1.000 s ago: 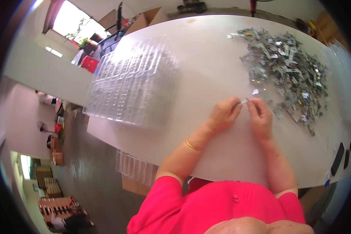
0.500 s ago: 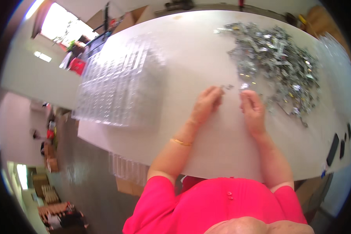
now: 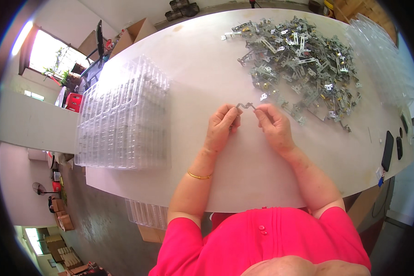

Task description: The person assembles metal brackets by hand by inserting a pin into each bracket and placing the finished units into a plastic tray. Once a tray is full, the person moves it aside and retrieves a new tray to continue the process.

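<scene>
A small bent grey metal part (image 3: 246, 106) spans the gap between my two hands over the middle of the white table (image 3: 207, 69). My left hand (image 3: 222, 125) pinches one end between thumb and fingers. The other end is pinched in the fingertips of my right hand (image 3: 276, 126). Just beyond and to the right of my hands lies a wide heap of small metal parts (image 3: 303, 64), silvery strips and brackets with some brass-coloured bits. Whatever my curled lower fingers may hold is hidden.
A tall stack of clear plastic trays (image 3: 124, 119) stands on the left of the table. More clear plastic trays (image 3: 382, 60) lie at the far right. A black phone-like slab (image 3: 387, 151) rests near the right edge. Below the left edge is another clear tray stack (image 3: 145, 214).
My hands have come closer together, and the metal part now reaches from one to the other. My right hand now grips its end. The whole view has shifted slightly.
</scene>
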The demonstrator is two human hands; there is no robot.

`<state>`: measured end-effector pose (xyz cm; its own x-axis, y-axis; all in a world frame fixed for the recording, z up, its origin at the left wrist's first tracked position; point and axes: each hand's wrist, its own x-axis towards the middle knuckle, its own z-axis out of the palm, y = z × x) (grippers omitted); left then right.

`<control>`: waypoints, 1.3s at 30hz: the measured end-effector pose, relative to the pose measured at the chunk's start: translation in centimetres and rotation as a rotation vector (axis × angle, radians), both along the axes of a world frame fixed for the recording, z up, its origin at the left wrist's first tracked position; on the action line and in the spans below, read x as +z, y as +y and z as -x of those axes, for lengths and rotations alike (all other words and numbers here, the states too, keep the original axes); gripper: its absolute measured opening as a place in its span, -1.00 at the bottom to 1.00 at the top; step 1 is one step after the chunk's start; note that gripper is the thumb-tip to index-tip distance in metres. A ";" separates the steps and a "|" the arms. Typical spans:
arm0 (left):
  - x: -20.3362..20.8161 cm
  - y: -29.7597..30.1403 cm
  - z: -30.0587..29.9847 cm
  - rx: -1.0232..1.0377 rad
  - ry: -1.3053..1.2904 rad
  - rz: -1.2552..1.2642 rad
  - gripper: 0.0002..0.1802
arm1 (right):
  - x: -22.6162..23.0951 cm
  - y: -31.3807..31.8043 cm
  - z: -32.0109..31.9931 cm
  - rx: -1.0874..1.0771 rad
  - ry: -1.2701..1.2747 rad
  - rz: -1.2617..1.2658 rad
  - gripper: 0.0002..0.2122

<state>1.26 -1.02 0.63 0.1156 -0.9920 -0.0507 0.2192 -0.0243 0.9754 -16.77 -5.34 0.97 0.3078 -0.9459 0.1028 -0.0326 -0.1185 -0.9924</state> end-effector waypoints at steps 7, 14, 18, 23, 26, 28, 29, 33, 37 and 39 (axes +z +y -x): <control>-0.1 0.1 0.3 0.027 -0.359 0.151 -0.84 | 0.2 -0.1 0.3 0.022 0.084 0.026 -0.91; -1.0 0.2 0.1 0.006 -0.420 0.218 -0.87 | 0.1 -0.4 -0.1 0.121 -0.118 -0.236 -0.85; -0.8 0.3 0.2 -0.021 -0.473 0.216 -0.89 | 0.4 -1.2 0.9 0.240 -0.237 -0.384 -0.78; -1.3 0.1 0.5 -0.016 -0.447 0.210 -0.89 | 0.0 -1.6 1.4 0.252 -0.279 -0.442 -0.81; -0.9 0.3 0.6 -0.097 -0.459 0.276 -0.90 | -0.4 -1.7 1.4 0.254 -0.135 -0.363 -0.89; -0.5 0.5 0.8 -0.106 -0.449 0.284 -0.90 | -0.8 -1.9 1.2 0.253 -0.169 -0.327 -0.91; -0.5 0.6 0.9 -0.134 -0.432 0.294 -0.90 | -1.0 -1.8 1.1 0.233 -0.203 -0.294 -0.93; -0.1 0.6 1.3 -0.054 -0.528 0.340 -0.89 | -1.4 -1.8 0.7 0.106 -0.298 -0.118 -0.90; -0.5 0.4 1.4 0.084 -0.481 0.363 -0.88 | -0.1 -1.2 0.5 0.076 -0.297 -0.152 -0.88; -0.5 0.4 1.6 0.102 -0.495 0.378 -0.88 | -0.9 -1.5 0.9 0.146 -0.265 -0.163 -0.88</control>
